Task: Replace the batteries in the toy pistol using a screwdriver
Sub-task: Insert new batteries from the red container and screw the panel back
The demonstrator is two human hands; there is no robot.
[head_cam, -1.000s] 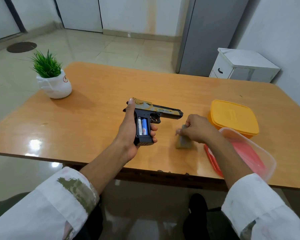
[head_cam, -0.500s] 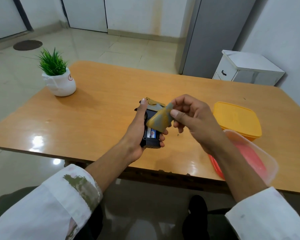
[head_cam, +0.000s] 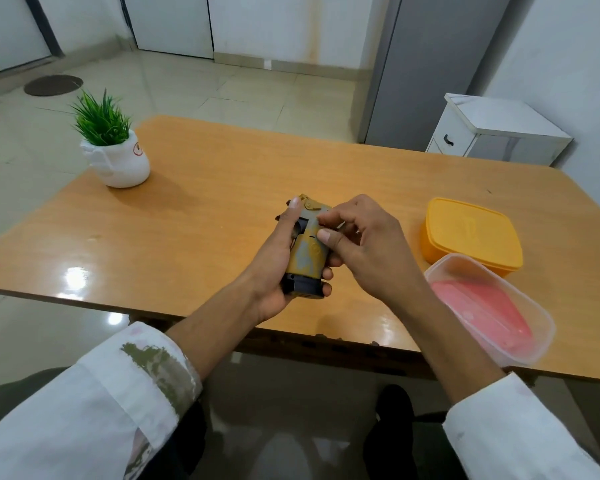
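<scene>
My left hand (head_cam: 274, 268) grips the toy pistol (head_cam: 300, 289) by its black grip, just above the wooden table (head_cam: 194, 216). A tan and grey battery cover (head_cam: 305, 252) lies over the grip's side and hides the batteries. My right hand (head_cam: 364, 244) pinches the cover's upper edge between thumb and fingers, pressing it against the pistol. The barrel is hidden behind my right hand. No screwdriver is in view.
A white pot with a green plant (head_cam: 113, 150) stands at the table's far left. A yellow lidded box (head_cam: 470, 233) sits at the right, with a clear tub holding something pink (head_cam: 489, 306) in front of it at the table's near edge. A white cabinet (head_cam: 496, 131) stands beyond.
My right hand picked the cover up from the table, carried it to the pistol and laid it over the open battery bay. The batteries are now covered.
</scene>
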